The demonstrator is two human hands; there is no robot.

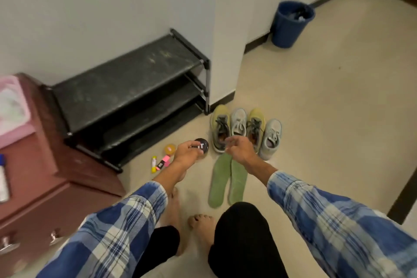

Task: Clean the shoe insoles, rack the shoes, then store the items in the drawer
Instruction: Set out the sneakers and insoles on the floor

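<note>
On the floor beside the black shoe rack (pixel 126 88), four sneakers (pixel 220 127) stand in one row, two yellow-green and two pale grey. Two green insoles (pixel 217 183) lie side by side just in front of them. The left hand (pixel 187 151) grips a round black tin (pixel 201 145) with curled fingers. The right hand (pixel 239 149) hovers over the sneakers with fingers loosely spread, holding nothing. An orange jar (pixel 170 148) and a yellow stick (pixel 154 164) lie near the rack. The brown drawer chest (pixel 45 187) stands at the left, drawers closed.
</note>
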